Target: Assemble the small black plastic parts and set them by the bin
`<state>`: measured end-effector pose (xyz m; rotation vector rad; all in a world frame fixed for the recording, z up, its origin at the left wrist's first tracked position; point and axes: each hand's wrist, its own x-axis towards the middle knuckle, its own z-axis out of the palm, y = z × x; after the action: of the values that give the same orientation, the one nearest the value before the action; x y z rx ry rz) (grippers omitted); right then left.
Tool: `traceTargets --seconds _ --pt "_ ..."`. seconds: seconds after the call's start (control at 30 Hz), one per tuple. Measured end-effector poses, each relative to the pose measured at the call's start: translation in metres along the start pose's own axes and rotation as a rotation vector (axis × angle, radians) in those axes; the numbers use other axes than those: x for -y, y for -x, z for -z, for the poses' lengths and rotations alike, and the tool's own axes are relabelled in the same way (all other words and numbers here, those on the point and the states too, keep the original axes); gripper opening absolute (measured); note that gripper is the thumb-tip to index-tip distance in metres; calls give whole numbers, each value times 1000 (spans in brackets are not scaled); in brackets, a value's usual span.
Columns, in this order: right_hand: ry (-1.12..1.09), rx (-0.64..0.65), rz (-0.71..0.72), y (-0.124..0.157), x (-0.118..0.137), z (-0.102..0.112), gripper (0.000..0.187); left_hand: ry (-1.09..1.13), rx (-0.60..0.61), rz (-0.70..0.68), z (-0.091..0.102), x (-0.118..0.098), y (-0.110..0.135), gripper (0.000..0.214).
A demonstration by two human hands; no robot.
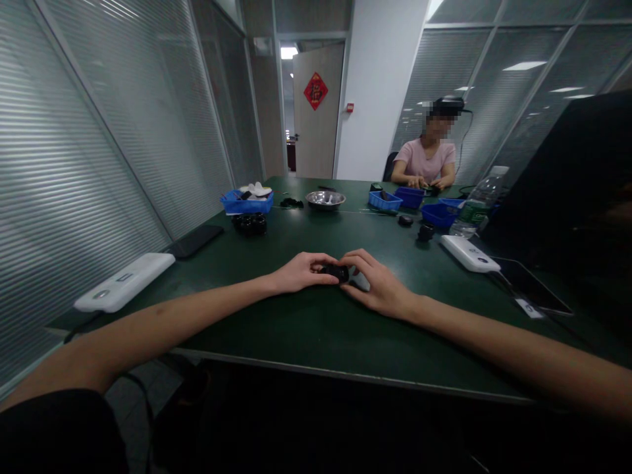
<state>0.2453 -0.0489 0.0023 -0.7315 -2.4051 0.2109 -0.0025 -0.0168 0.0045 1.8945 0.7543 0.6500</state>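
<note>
Small black piece held between two hands over the table

Near the middle of the green tabletop, the left hand pinches a small black piece between thumb and curled fingers. The right hand arches around its other end, index finger and thumb bowed apart with their tips at the piece; whether they grip or merely steady it is too small to tell. The step in hand looks like close two-handed handling of this piece. The next move, I judge, calls for a firm left pinch and fine control from the right fingertips.

To the left lies a white device; a similar white unit lies to the right. Farther off are a loose black part, a clump of black parts, a metal bowl and a blue basket. Beyond, a co-worker sits at the far end.
</note>
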Motion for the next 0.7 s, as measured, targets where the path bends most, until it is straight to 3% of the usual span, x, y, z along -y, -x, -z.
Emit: traceTargets --seconds 0.13,0.7 --pt "2 5 -55 1 -3 -1 37 47 8 -7 0 0 0 52" --pt "28 -4 68 2 -2 0 37 0 41 -39 0 0 -1 48"
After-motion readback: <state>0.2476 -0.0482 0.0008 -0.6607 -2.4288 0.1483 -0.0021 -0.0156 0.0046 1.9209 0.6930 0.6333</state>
